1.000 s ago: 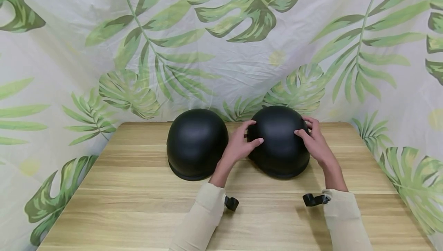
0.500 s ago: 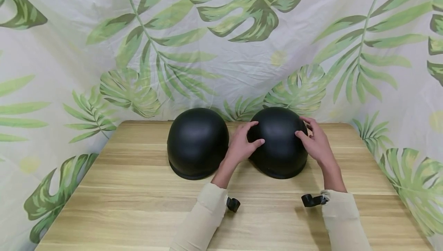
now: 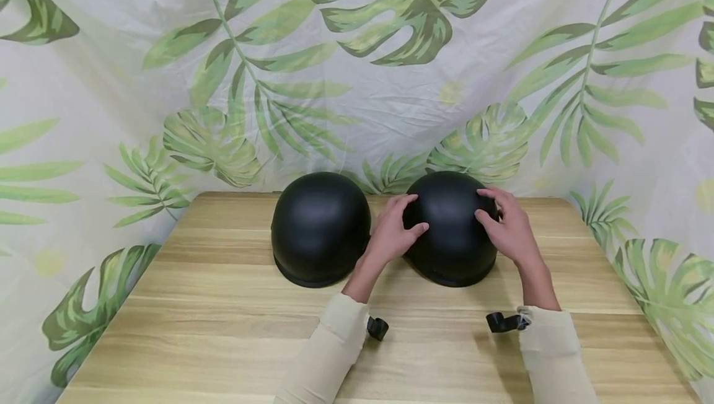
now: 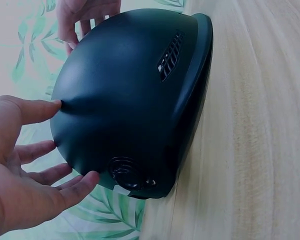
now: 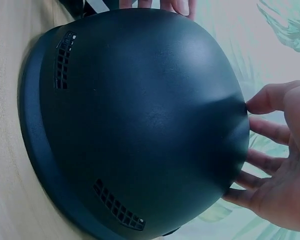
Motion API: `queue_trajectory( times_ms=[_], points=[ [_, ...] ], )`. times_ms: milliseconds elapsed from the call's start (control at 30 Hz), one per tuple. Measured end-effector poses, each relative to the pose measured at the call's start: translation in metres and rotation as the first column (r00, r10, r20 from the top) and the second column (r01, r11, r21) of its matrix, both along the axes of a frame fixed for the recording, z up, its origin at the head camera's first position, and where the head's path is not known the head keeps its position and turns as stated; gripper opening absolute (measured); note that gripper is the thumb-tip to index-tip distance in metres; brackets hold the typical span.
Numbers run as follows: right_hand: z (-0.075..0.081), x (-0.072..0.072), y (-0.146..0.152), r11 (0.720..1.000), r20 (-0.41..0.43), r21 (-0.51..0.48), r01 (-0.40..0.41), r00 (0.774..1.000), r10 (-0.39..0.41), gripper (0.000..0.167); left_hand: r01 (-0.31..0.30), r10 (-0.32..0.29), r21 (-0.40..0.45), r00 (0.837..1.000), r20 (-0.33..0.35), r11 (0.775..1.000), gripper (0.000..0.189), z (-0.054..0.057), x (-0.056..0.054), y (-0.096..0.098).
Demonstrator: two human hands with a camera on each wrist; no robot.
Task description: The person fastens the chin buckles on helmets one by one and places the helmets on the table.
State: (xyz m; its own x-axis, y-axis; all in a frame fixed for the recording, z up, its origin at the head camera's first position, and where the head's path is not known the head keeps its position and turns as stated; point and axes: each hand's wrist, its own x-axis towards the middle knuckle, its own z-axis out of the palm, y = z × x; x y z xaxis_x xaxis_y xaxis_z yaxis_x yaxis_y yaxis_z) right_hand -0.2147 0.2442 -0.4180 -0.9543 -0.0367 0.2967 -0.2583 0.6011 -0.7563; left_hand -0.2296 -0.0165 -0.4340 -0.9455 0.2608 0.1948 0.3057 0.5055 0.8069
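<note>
Two smooth black helmets stand dome up, side by side on the wooden table. The right-hand helmet [image 3: 450, 240] is between my two hands. My left hand [image 3: 389, 235] touches its left side with spread fingertips and thumb. On its opposite side, the fingertips and thumb of my right hand [image 3: 511, 230] rest on the dome. Mesh vents [image 5: 120, 206] show near its rim in the right wrist view. A round dark fitting [image 4: 125, 172] sits low on the shell in the left wrist view. The left-hand helmet [image 3: 320, 227] stands just beyond the back of my left hand, untouched.
The wooden table [image 3: 223, 323] reaches back to a pale cloth [image 3: 390, 113] printed with green leaves, close behind both helmets. A black wrist mount juts from the left cuff [image 3: 346, 317] and another from the right cuff [image 3: 549, 326].
My right fingers have shifted a little leftward over the dome. The right-hand helmet has moved very slightly left against the other one. My left hand keeps nearly the same place on it.
</note>
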Motion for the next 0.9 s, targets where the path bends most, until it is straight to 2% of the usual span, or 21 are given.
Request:
queue_trajectory(
  times_ms=[133,300,500,667,767,900],
  points=[
    [0.007,0.007,-0.001,0.998,-0.009,0.059,0.015,1.000,-0.015,0.045,0.020,-0.020,-0.007,1.000,0.008,1.000,0.065,0.005,0.002,-0.003],
    [0.024,0.020,-0.001,0.990,-0.015,0.143,0.020,1.000,-0.018,0.047,0.033,-0.035,-0.032,0.997,-0.068,0.999,0.066,0.019,0.005,-0.020],
    [0.033,0.037,0.002,0.975,0.008,0.219,0.028,1.000,-0.030,0.053,-0.026,0.016,-0.052,0.982,-0.189,0.998,0.064,0.039,0.012,-0.060],
    [0.033,0.048,0.012,0.969,-0.034,0.238,0.067,0.998,-0.060,0.060,-0.086,0.064,-0.072,0.960,-0.272,0.994,0.063,0.053,0.021,-0.097],
    [0.031,0.057,0.019,0.967,-0.054,0.243,0.074,0.997,-0.063,0.067,-0.123,0.085,-0.111,0.952,-0.295,0.986,0.063,0.057,0.029,-0.120],
    [0.023,0.066,0.027,0.963,-0.082,0.257,0.081,0.995,-0.062,0.075,-0.159,0.098,-0.174,0.944,-0.315,0.972,0.067,0.055,0.039,-0.144]
  ],
)
